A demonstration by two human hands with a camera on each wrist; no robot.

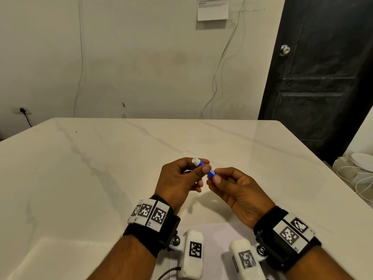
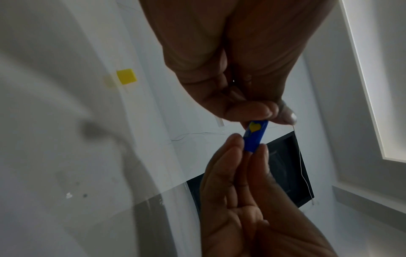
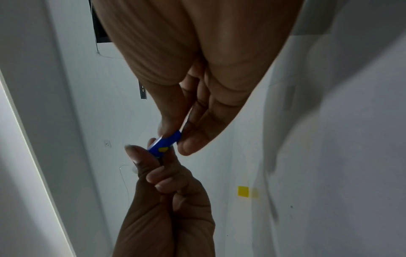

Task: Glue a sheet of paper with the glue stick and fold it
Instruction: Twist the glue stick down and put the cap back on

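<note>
A small blue glue stick (image 1: 211, 173) with a white end (image 1: 195, 160) is held in the air above the marble table (image 1: 101, 168), between both hands. My left hand (image 1: 201, 165) grips its upper part near the white end with thumb and curled fingers. Its lower blue end is pinched by my right hand (image 1: 216, 175) between thumb and forefinger. The left wrist view shows the glue stick (image 2: 256, 137) with a yellow mark on its label, and the right wrist view shows the same glue stick (image 3: 164, 144). A pale sheet of paper (image 1: 218, 229) lies flat near the front edge, under my wrists.
The table's far edge (image 1: 161, 118) meets a plain wall with hanging cables (image 1: 216, 77). A dark door (image 1: 323, 77) stands at the back right. White objects and cords (image 1: 359, 168) sit beyond the table's right edge.
</note>
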